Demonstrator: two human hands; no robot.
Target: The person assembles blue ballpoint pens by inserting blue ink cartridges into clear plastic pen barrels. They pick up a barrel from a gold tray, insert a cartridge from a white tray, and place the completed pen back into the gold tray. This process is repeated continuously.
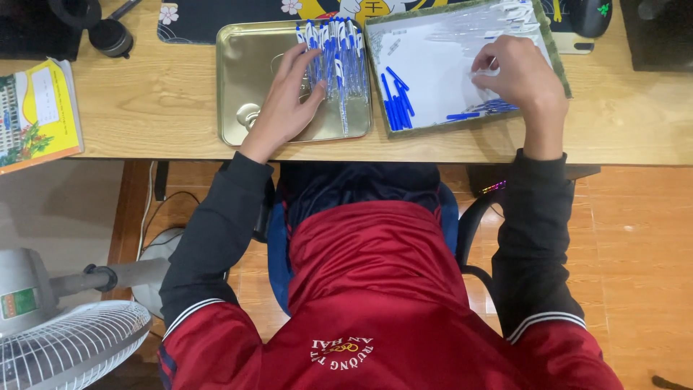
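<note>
Found the left hand (285, 97) spread flat over a gold metal tray (245, 65) on the wooden worktop (159, 108), fingers loose and unclenched, fingertips resting against a row of blue-and-clear pens (343, 54). Could not tell whether any one pen was pinched between those fingers. Counted the row as a fair batch, laid side by side along the tray's right-hand part, tips pointing away from the body, with the left-hand part of the tray bare apart from a round embossed mark.

Found the right hand (521, 76) curled, knuckles up, fingers bent down into a white-lined box with a green rim (433, 65) just beside the tray. Could not make out what was held under the fingers, being hidden by the back of the hand.

Noted inside the box a heap of loose blue pieces (398, 101) near its left wall, a smaller scatter of blue pieces (480, 110) just below the right hand, and a bundle of clear barrels (498, 18) at the far corner.

Judged the work to be well under way but not finished: a good row already gathered in the tray, yet plenty of loose parts left in the box, barrels and blue pieces alike.

Saw, off to the side and untouched, a yellow booklet (36, 112) at the worktop's left edge and a white fan (65, 347) on the floor.
</note>
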